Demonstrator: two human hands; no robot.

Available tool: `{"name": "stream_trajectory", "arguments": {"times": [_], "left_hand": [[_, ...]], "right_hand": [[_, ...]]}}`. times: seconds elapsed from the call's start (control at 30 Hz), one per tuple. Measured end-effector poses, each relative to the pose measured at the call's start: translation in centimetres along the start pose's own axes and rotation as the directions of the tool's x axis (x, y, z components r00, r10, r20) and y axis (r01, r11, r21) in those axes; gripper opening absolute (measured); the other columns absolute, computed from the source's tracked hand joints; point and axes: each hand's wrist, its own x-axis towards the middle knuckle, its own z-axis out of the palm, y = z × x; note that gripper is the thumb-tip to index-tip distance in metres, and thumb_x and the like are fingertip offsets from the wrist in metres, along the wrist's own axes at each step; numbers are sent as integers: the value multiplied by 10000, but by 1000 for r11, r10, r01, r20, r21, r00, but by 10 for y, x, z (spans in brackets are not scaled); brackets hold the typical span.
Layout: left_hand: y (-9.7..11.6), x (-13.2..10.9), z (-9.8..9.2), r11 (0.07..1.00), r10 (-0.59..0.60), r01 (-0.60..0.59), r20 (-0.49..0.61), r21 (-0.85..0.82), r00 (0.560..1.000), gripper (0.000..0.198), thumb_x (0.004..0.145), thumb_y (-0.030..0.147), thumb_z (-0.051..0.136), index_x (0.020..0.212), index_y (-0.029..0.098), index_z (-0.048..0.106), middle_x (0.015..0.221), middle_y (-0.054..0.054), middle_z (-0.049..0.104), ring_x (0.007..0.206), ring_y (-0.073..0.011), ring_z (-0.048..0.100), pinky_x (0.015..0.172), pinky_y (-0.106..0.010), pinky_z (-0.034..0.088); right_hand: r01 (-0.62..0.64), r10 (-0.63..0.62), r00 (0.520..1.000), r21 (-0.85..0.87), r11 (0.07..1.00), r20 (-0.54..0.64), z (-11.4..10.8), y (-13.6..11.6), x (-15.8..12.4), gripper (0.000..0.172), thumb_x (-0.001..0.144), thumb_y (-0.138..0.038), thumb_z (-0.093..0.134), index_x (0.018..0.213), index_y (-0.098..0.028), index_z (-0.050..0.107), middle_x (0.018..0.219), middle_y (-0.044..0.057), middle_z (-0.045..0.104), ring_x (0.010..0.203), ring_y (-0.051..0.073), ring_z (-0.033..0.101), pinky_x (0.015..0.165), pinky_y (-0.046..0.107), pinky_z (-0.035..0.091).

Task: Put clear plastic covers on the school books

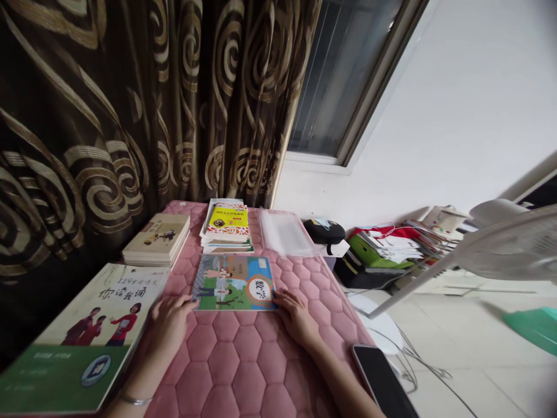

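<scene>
A textbook with a colourful illustrated cover lies flat on the pink quilted cover, turned sideways to me. My left hand grips its left edge, fingers bent in at the lower left corner. At the opposite edge my right hand holds the book with its fingers on the lower right corner. The undersides of both hands are hidden. Close to my left forearm lies a stack topped by a large green and white book.
Beyond it sit a stack of beige books and a pile topped by a yellow book. Clear plastic sleeves lie at the back right. A phone rests by the right edge. A white fan stands on the floor beyond that edge.
</scene>
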Motion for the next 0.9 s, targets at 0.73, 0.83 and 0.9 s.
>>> {"name": "stream_trajectory", "arguments": {"times": [0.73,0.83,0.9], "left_hand": [[113,12,44,843,471,-475,80,254,879,317,874,60,466,1112,155,652,1001,-118,686,936,-216,632,966,-420,453],[105,7,38,884,387,-398,94,244,917,281,884,52,460,1039,157,670,970,-107,693,913,-220,645,917,-408,480],[94,1,31,917,329,-339,83,208,941,270,886,42,459,983,167,678,972,-99,698,913,-222,650,927,-426,481]], "right_hand": [[40,-2,990,-265,964,143,33,-58,192,286,938,-342,544,1122,-154,657,1197,161,672,1133,277,599,907,380,445],[-4,45,985,-239,971,166,27,-49,181,239,926,-332,569,1029,-152,686,1040,139,723,945,244,669,785,320,463],[-34,70,984,-213,976,165,22,-40,163,228,927,-347,576,950,-155,696,946,113,734,870,213,675,724,283,449]]}}
